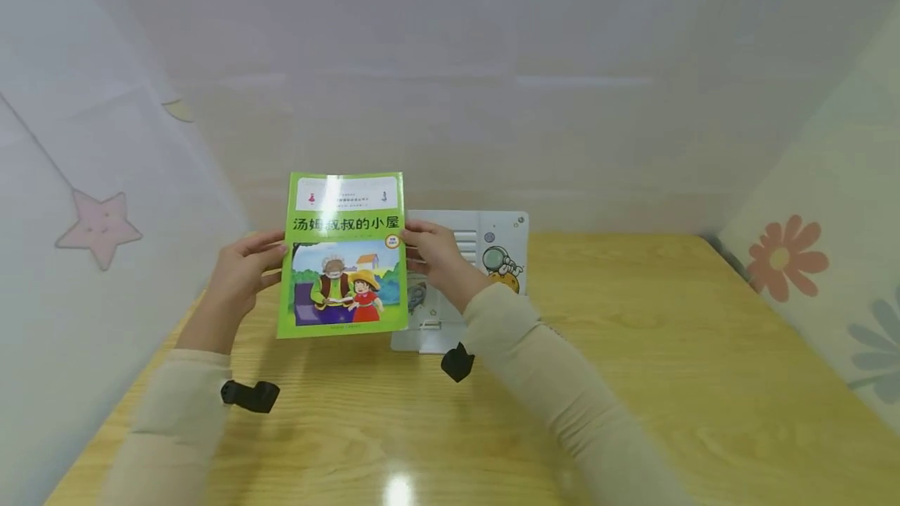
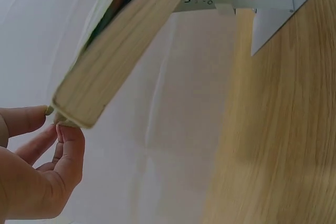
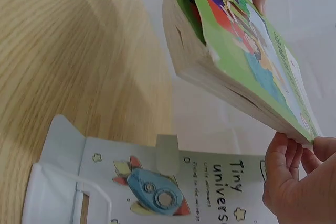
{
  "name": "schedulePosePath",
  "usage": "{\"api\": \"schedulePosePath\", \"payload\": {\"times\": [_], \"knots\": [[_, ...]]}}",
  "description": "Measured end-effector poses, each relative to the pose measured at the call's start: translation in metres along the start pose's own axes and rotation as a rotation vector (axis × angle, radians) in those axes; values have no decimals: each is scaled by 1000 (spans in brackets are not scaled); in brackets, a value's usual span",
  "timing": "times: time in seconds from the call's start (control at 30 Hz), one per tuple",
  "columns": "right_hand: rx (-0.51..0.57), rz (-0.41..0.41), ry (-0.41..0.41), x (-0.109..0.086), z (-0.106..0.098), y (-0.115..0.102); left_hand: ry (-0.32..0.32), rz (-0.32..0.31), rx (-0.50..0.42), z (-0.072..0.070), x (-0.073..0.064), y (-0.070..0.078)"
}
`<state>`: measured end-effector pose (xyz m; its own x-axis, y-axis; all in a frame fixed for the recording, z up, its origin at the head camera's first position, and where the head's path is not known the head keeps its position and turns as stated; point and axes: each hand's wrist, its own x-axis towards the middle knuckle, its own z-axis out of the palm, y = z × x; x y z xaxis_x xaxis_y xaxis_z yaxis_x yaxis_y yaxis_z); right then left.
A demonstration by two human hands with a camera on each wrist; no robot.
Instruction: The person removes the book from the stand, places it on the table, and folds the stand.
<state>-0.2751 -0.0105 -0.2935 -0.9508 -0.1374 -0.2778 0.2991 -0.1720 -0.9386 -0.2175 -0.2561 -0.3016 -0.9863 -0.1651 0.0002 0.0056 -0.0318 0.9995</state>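
Observation:
A thick green-covered book (image 1: pixel 344 264) is held up in the air, its front cover facing me with a picture of two figures reading. My left hand (image 1: pixel 237 276) pinches its left edge between thumb and fingers. At the right edge my right hand (image 1: pixel 444 256) grips it the same way, thumb on the cover side. In the right wrist view the book (image 3: pixel 247 85) is tilted, and a front corner of the cover looks slightly worn. Behind the book, partly hidden by it and my right hand, stands a white book stand (image 1: pixel 506 233) printed with an astronaut and a rocket.
The stand rests on a wooden table (image 1: pixel 633 350) against a pale cloth backdrop. Its front ledge and a small clip (image 3: pixel 167 153) show in the right wrist view. Black wrist pieces (image 1: pixel 255 396) are on both sleeves. Side cloths carry a star and flowers.

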Motion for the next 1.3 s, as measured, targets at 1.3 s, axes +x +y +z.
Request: {"api": "schedulePosePath", "payload": {"times": [1.3], "knots": [[-20, 95, 15, 10, 66, 73, -76, -229, 102, -78, 0, -39]]}}
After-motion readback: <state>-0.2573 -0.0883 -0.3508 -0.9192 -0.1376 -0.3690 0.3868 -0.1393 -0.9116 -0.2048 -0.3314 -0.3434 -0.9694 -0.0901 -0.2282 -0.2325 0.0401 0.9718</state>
